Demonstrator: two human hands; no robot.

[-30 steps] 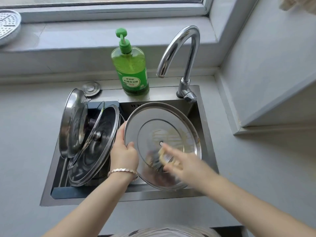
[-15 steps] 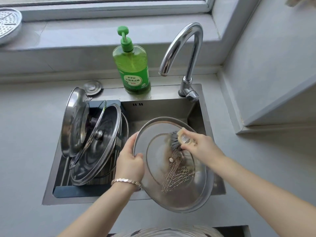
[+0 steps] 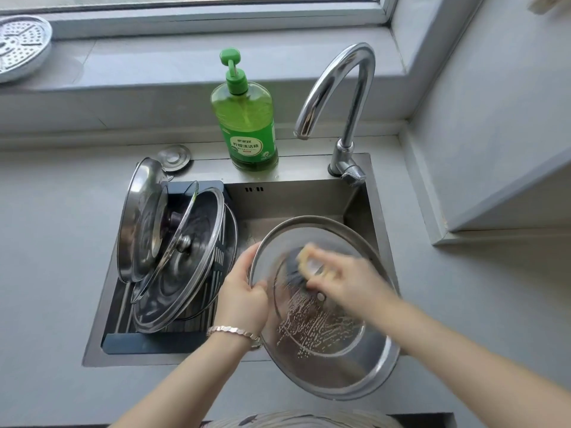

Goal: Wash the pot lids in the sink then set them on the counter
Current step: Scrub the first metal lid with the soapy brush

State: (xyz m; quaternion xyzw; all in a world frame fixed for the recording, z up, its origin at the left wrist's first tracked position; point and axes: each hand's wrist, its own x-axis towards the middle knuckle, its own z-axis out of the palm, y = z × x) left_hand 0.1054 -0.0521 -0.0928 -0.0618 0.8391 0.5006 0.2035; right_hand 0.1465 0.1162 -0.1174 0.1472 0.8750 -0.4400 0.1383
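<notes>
Grey counter (image 3: 46,257) under daylit window (image 3: 185,0); grey sill (image 3: 154,66); grey wall (image 3: 494,103) at right

The right hand (image 3: 346,281) is sliding the dark-bristled scrubbing brush (image 3: 298,267) from the round steel lid's (image 3: 364,375) upper rim toward its centre hole, soap streaks spreading below.

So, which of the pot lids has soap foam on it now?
The large steel lid held over the sink's right side; left hand grips its rim, right hand scrubs it.
</notes>
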